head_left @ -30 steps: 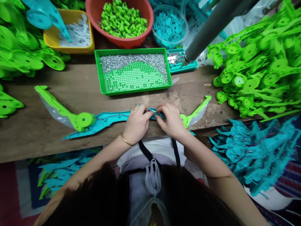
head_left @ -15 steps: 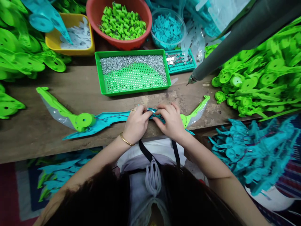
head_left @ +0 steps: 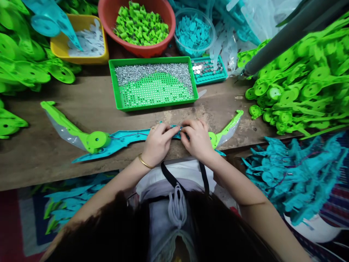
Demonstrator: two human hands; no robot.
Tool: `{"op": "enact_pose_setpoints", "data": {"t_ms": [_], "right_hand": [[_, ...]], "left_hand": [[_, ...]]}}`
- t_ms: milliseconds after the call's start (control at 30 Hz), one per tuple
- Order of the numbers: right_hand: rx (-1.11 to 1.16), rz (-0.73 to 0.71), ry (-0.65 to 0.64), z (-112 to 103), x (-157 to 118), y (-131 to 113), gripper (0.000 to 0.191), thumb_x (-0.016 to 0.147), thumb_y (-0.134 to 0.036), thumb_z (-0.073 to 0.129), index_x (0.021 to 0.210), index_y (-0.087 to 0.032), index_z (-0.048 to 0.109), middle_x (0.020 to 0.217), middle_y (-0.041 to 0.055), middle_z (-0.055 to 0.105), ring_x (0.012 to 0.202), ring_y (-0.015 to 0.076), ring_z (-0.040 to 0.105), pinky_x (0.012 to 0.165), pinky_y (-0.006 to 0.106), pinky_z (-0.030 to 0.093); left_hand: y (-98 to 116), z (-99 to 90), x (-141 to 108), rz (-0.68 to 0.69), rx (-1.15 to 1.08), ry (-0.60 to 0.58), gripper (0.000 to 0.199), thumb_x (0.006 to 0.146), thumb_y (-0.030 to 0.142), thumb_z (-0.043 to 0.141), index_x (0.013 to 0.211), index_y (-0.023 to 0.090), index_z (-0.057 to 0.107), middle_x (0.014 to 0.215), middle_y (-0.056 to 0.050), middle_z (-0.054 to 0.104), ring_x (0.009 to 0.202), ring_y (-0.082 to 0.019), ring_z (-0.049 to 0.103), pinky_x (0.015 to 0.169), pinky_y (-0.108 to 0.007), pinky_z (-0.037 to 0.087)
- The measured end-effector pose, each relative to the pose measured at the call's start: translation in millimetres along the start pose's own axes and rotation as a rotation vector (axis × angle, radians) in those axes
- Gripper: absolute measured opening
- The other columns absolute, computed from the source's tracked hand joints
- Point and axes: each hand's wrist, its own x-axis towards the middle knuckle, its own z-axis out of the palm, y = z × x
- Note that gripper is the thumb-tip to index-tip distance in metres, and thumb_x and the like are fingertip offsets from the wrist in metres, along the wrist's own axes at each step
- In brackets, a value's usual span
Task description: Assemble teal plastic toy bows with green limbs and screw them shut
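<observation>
A toy bow lies across the near part of the bench, with a blue plastic middle and a thin dark wire running along it. A green limb with a clear grey strip sits at its left end, and a smaller green limb at its right. My left hand is closed over the bow's middle, its index finger stretched to the right. Close beside it, my right hand has its fingers bent and pressed together on the same part. Whatever lies under the fingertips is hidden.
Behind the bow stands a green tray of screws, beside a teal tray of small metal discs. A red bowl holds green pieces. A dark hanging tool slants in at right, near heaped green parts.
My left fingers have shifted right, and my right fingertips have drawn in more tightly. Less of the bow's centre shows. The dark hanging tool has swung right and away.
</observation>
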Motion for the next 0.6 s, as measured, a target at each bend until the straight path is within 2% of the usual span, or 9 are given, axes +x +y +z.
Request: {"op": "enact_pose_setpoints", "data": {"t_ms": [100, 333, 600], "right_hand": [[0.019, 0.020, -0.028, -1.2, 2.1, -0.4, 0.015, 0.092, -0.023, 0.053, 0.091, -0.020, 0.068, 0.114, 0.0078, 0.068, 0.110, 0.0235, 0.057, 0.108, 0.044, 0.032], [0.015, 0.041, -0.071, -0.1, 6.0, -1.1, 0.017, 0.094, -0.022, 0.049, 0.091, -0.019, 0.066, 0.115, 0.0093, 0.067, 0.108, 0.0248, 0.056, 0.105, 0.045, 0.034], [0.014, 0.023, -0.077, 0.2, 8.2, 0.0, 0.018, 0.094, -0.022, 0.048, 0.095, -0.018, 0.066, 0.115, 0.0098, 0.067, 0.109, 0.0251, 0.055, 0.102, 0.043, 0.035]], "left_hand": [[-1.1, 1.3, -0.5, 0.048, 0.062, -0.020, 0.033, 0.098, 0.021, 0.040, 0.106, 0.020, 0.072, 0.087, -0.009, 0.057, 0.080, -0.021, 0.049, 0.070, -0.033, 0.041], [1.4, 3.4, 1.1, -0.014, 0.074, -0.055, 0.037, 0.099, 0.023, 0.036, 0.103, 0.021, 0.072, 0.086, -0.009, 0.055, 0.080, -0.022, 0.047, 0.070, -0.034, 0.039], [-2.4, 3.5, -1.0, 0.023, 0.026, -0.005, 0.034, 0.097, 0.021, 0.040, 0.101, 0.021, 0.073, 0.086, -0.008, 0.056, 0.080, -0.021, 0.048, 0.071, -0.034, 0.040]]}}
